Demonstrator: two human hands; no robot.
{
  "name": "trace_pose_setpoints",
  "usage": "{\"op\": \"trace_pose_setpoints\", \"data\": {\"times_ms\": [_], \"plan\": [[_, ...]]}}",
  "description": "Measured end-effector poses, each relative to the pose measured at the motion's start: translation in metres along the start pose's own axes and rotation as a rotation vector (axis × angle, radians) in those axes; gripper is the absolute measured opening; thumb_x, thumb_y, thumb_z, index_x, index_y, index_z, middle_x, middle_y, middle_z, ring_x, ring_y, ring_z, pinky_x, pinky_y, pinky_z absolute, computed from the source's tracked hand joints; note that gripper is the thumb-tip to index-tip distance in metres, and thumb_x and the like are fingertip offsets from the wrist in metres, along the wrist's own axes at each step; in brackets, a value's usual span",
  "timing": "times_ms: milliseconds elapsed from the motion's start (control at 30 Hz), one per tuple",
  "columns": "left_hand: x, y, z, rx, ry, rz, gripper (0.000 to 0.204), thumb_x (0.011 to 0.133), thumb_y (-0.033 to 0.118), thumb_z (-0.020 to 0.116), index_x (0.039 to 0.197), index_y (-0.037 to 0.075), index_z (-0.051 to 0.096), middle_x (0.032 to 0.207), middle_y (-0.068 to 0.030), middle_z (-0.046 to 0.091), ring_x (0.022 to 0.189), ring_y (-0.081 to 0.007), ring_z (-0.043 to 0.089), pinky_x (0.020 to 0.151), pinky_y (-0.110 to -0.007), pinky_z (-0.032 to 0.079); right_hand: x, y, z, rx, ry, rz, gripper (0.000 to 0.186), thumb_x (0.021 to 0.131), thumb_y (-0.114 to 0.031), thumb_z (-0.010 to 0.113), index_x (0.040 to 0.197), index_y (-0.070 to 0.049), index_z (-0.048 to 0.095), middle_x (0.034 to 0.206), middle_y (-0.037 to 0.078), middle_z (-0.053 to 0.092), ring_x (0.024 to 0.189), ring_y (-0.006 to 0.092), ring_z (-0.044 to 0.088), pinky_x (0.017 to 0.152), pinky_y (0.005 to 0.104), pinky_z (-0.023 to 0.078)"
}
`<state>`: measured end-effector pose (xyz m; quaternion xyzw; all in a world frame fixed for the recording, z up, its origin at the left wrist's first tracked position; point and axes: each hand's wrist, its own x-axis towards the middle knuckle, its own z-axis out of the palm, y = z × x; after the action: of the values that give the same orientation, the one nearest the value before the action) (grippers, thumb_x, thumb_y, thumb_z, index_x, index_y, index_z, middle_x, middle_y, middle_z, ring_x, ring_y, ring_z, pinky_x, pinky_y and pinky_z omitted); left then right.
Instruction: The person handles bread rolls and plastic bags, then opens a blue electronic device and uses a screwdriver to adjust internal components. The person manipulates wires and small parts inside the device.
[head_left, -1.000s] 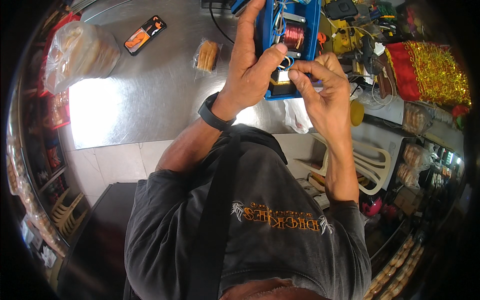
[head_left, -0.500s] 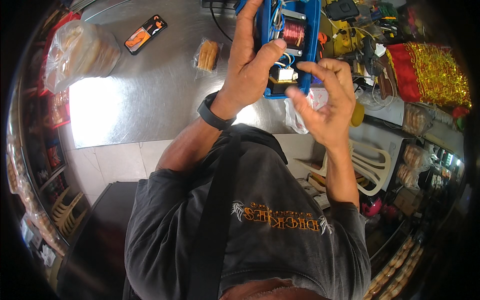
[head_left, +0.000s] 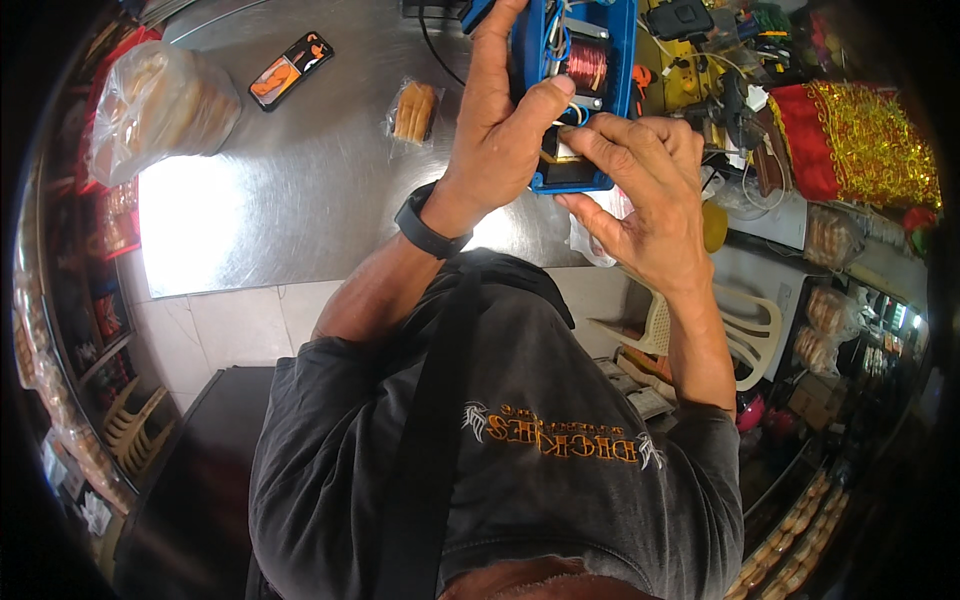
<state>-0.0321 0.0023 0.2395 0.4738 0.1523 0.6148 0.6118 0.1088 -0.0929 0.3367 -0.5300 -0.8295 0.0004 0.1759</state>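
A blue open casing (head_left: 623, 60) is held up over the metal table, its inside facing me. In it sit a copper-wire coil (head_left: 585, 66), some blue and white wires, and a black block with a pale top (head_left: 566, 150) at the near end. My left hand (head_left: 505, 130) grips the casing's left side, thumb laid over the inside near the coil. My right hand (head_left: 645, 175) is at the near end, fingertips touching the pale-topped block and thumb beneath the casing's near edge. Those fingertips partly cover the block.
A phone (head_left: 291, 71) and a small packet of brown sticks (head_left: 413, 112) lie on the metal table (head_left: 330, 190). At the left stands a filled plastic bag (head_left: 165, 110). Tools and cables crowd the right, beside a red-and-gold cloth (head_left: 850, 150). A plastic chair (head_left: 745, 335) stands below.
My right hand has moved left and in, from fingers spread beside the casing to fingertips on the pale-topped block. My left hand keeps its grip.
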Motion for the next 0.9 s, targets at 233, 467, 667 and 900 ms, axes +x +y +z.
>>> {"op": "trace_pose_setpoints", "data": {"times_ms": [233,467,667,900], "plan": [[-0.001,0.000,-0.001,-0.060,0.004,-0.042,0.079,0.094,-0.001,0.055,0.162,-0.001,0.014,0.155,-0.0157,0.036,0.138,-0.0204,0.043,0.115,-0.034,0.038,0.002,0.000,0.002,0.051,-0.010,0.015,0.057,0.069,-0.029,0.087,0.121,-0.013,0.070,0.118,0.002,0.068,0.099,0.0260,0.054,0.087,0.0413,0.039],[-0.006,0.004,0.000,0.085,-0.011,-0.024,0.073,0.094,0.006,0.052,0.161,0.004,0.023,0.159,-0.0191,0.036,0.143,-0.0243,0.042,0.118,-0.036,0.036,0.000,0.004,0.005,0.062,-0.008,-0.027,0.052,0.072,-0.028,0.086,0.118,-0.012,0.069,0.113,0.003,0.066,0.095,0.0262,0.055,0.087,0.0417,0.038],[-0.011,-0.002,0.003,-0.018,0.037,-0.110,0.076,0.092,0.007,0.054,0.161,0.003,0.023,0.161,-0.0191,0.034,0.144,-0.0255,0.040,0.119,-0.038,0.033,-0.004,0.006,0.013,0.077,-0.002,-0.002,0.052,0.071,-0.027,0.086,0.117,-0.012,0.070,0.111,0.003,0.066,0.096,0.0261,0.055,0.088,0.0418,0.038],[-0.012,-0.008,-0.001,0.007,0.010,-0.090,0.077,0.092,0.008,0.055,0.162,0.004,0.023,0.161,-0.0187,0.033,0.144,-0.0254,0.040,0.118,-0.037,0.035,-0.008,0.007,0.015,0.088,0.005,0.040,0.056,0.067,-0.025,0.089,0.119,-0.013,0.071,0.115,0.003,0.067,0.098,0.0264,0.055,0.089,0.0416,0.041]]}}
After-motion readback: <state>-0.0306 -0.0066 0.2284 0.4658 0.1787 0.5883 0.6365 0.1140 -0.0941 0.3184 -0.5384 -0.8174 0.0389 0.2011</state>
